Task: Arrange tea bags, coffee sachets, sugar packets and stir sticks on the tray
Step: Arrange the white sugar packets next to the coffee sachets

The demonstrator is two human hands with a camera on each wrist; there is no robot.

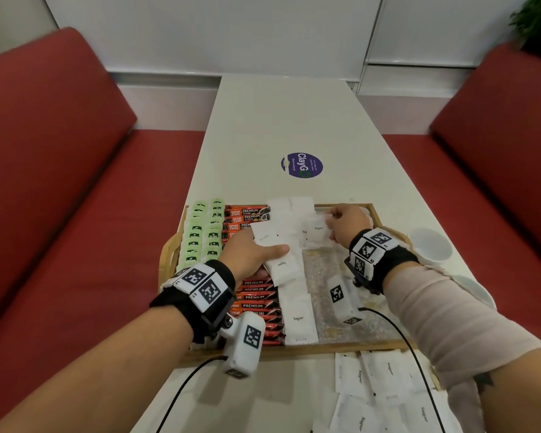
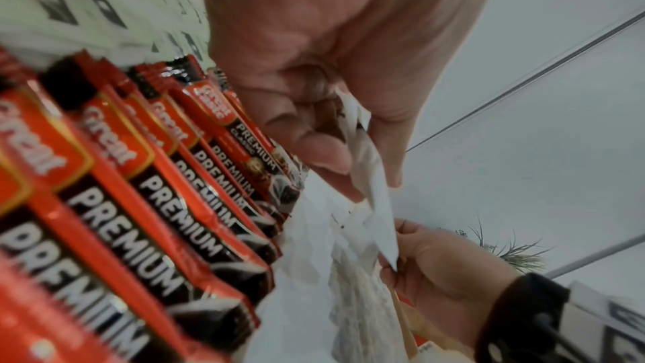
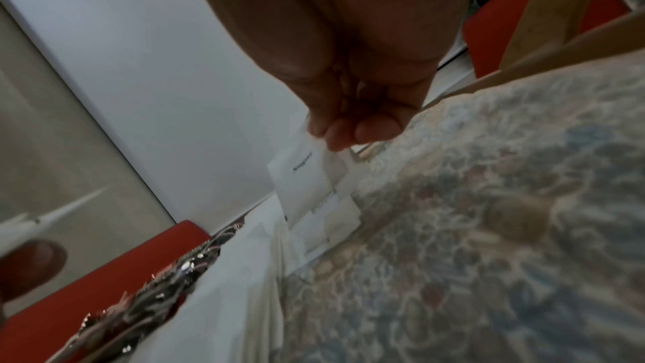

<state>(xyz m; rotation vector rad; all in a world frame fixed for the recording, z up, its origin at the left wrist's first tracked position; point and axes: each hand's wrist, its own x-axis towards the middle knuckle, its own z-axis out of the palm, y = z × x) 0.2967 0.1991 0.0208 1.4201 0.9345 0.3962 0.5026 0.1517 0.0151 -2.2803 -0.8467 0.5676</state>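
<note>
Sugar, in flat white paper packets printed "Sugar" (image 1: pixel 295 292), is lying in an overlapping column down the middle of the shallow wooden tray with the patterned floor (image 1: pixel 376 214), the column running from the far rim to the near rim; a second row is starting just right of its far end. The right hand (image 1: pixel 347 225) is pinching one white packet (image 1: pixel 318 229) at that far end, its grip narrow and closed on the paper's edge, as the right wrist view shows (image 3: pixel 307 175); the left hand (image 1: pixel 253 254) is holding a small fan of loose white packets (image 1: pixel 274 242) over the middle of the tray, thumb on top and fingers curled beneath, seen close in the left wrist view (image 2: pixel 370 175). Orange and black coffee sachets marked "PREMIUM" (image 1: pixel 253 304) are lying stacked just left of the sugar column; pale green tea bags (image 1: pixel 200 232) are filling two rows at the tray's left side. More white sugar packets (image 1: pixel 375 379) are lying spread on the white surface (image 1: pixel 263 126) near the tray's front rim; white cups (image 1: pixel 431 248) are standing to the right of the tray; red bench seats (image 1: pixel 60 182) are flanking the surface.
</note>
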